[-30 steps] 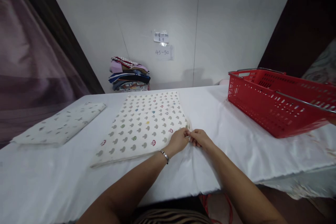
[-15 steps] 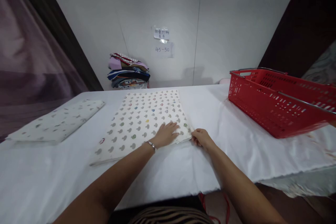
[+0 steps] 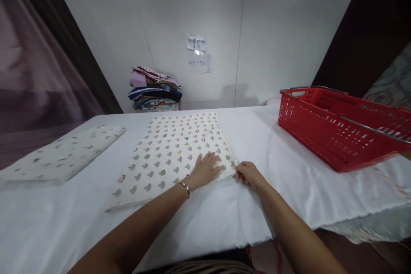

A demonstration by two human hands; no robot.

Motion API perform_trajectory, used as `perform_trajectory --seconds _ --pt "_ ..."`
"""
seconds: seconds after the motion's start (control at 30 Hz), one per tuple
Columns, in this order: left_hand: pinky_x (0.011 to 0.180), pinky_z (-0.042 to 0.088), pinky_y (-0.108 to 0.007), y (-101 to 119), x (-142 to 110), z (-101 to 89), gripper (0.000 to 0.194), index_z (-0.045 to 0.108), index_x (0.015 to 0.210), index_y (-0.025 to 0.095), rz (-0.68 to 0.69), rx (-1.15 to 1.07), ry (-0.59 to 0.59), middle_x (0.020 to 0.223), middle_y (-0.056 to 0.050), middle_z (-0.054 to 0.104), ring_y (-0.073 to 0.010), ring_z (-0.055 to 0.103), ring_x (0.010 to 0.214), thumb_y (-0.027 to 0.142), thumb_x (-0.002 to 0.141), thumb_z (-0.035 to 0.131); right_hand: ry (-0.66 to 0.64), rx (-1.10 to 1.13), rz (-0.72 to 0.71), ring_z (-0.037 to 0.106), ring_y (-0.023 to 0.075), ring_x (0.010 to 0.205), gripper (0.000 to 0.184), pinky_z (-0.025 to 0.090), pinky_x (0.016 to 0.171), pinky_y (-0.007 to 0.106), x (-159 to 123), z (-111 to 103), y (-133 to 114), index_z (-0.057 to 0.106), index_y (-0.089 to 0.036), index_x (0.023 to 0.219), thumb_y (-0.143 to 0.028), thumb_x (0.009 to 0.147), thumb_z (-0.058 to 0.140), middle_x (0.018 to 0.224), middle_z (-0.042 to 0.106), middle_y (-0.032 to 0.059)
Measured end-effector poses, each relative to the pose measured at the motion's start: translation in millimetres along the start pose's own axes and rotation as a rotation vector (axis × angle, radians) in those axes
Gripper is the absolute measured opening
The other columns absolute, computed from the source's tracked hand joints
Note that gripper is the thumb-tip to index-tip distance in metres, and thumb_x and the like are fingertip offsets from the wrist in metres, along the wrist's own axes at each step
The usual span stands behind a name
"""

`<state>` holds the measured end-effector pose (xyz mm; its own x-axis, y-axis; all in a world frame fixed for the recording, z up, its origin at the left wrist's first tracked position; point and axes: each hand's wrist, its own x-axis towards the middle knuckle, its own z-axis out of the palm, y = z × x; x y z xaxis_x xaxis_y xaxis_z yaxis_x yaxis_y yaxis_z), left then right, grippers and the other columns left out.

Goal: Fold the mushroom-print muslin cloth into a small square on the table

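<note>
A folded cream cloth (image 3: pixel 173 141) printed with grey mushrooms and a few coloured ones lies flat on the white-covered table. My left hand (image 3: pixel 205 169), with a silver bracelet at the wrist, rests palm down on its near right part, fingers spread. At the cloth's near right corner, my right hand (image 3: pixel 248 173) pinches the edge between thumb and fingers. The layers at that corner sit slightly uneven.
A second folded cloth (image 3: pixel 67 152) with small leaf-like prints lies at the left. On the right stands a red plastic basket (image 3: pixel 321 132) with metal handles. Several folded fabrics (image 3: pixel 156 90) are piled by the back wall, left of paper signs (image 3: pixel 197 62).
My view has shifted slightly, so the cloth sits a little lower and further left. Both hands keep nearly the same places on the cloth.
</note>
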<state>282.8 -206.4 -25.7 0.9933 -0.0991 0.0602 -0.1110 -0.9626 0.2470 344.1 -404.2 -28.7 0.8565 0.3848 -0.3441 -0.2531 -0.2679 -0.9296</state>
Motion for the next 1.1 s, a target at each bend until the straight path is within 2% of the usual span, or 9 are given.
perform_trajectory --seconds 0.13,0.33,0.5,0.6,0.67,0.77,0.83,0.93,1.1 --pt "0.111 0.011 -0.054 10 9 -2.4 0.057 0.029 0.14 0.022 0.035 0.015 0.076 0.151 -0.009 0.02 -0.0259 0.013 0.14 0.051 0.092 0.031 0.025 -0.047 -0.024 0.043 0.006 0.032 0.012 0.021 0.031 0.019 -1 -2 2 0.045 -0.018 0.06 -0.02 0.071 0.049 0.048 0.056 -0.0031" --pt "0.11 0.015 -0.054 11 22 -3.8 0.056 0.037 0.136 0.021 0.075 0.002 -0.092 0.149 -0.01 0.027 -0.0273 0.019 0.138 0.053 0.091 0.029 0.057 -0.154 -0.058 0.041 0.0063 0.03 0.01 0.024 0.032 0.02 -3 -4 4 0.047 -0.018 0.057 -0.018 0.067 0.048 0.046 0.055 -0.0036" --pt "0.111 0.013 -0.052 5 49 -9.4 0.054 0.036 0.136 0.021 0.005 0.028 0.062 0.148 -0.008 0.029 -0.0249 0.018 0.138 0.05 0.093 0.025 0.044 -0.218 -0.045 0.041 0.0073 0.03 0.009 0.025 0.032 0.02 -1 -3 5 0.048 -0.018 0.057 -0.018 0.066 0.046 0.047 0.055 -0.0026" --pt "0.11 0.015 -0.054 0 65 -3.2 0.055 0.033 0.138 0.019 0.006 0.042 -0.004 0.148 -0.009 0.028 -0.0263 0.019 0.138 0.048 0.092 0.03 0.059 -0.314 -0.051 0.042 0.0081 0.03 0.008 0.025 0.033 0.021 0 -4 6 0.049 -0.018 0.059 -0.018 0.067 0.046 0.049 0.056 -0.0016" --pt "0.109 0.018 -0.054 -2 71 0.8 0.052 0.037 0.135 0.019 0.03 0.044 -0.023 0.147 -0.01 0.031 -0.0272 0.022 0.137 0.047 0.091 0.034 0.073 -0.396 -0.057 0.043 0.0087 0.032 0.009 0.026 0.034 0.021 -1 -5 6 0.048 -0.018 0.06 -0.019 0.068 0.045 0.049 0.056 -0.0013" --pt "0.106 0.026 -0.051 -8 79 -0.3 0.038 0.049 0.124 0.022 0.073 0.033 0.053 0.137 -0.008 0.046 -0.0249 0.038 0.127 0.037 0.092 0.035 0.081 -0.479 -0.058 0.044 0.009 0.034 0.009 0.027 0.038 0.021 -3 -6 5 0.048 -0.018 0.06 -0.019 0.069 0.044 0.049 0.055 -0.0014" --pt "0.101 0.033 -0.045 -12 86 -5.0 0.031 0.054 0.117 0.022 0.107 0.027 0.108 0.127 -0.007 0.054 -0.0224 0.047 0.118 0.027 0.091 0.037 0.084 -0.528 -0.074 0.045 0.0088 0.038 0.01 0.027 0.041 0.021 -6 -6 2 0.048 -0.018 0.06 -0.019 0.07 0.045 0.049 0.055 -0.0012" --pt "0.097 0.038 -0.039 -18 102 -11.7 0.031 0.057 0.113 0.021 0.205 0.051 0.142 0.124 -0.006 0.055 -0.0217 0.047 0.115 0.015 0.087 0.041 0.1 -0.614 -0.092 0.045 0.0091 0.045 0.011 0.025 0.046 0.021 -10 -6 -6 0.049 -0.018 0.058 -0.017 0.069 0.047 0.052 0.055 -0.0005" --pt "0.1 0.034 -0.037 -25 127 -15.4 0.031 0.06 0.107 0.022 0.478 0.101 0.055 0.121 -0.006 0.057 -0.0207 0.042 0.121 0.008 0.082 0.047 0.121 -0.691 -0.089 0.045 0.0103 0.053 0.011 0.024 0.049 0.022 -15 -5 -16 0.051 -0.017 0.058 -0.017 0.069 0.05 0.059 0.057 0.0008"
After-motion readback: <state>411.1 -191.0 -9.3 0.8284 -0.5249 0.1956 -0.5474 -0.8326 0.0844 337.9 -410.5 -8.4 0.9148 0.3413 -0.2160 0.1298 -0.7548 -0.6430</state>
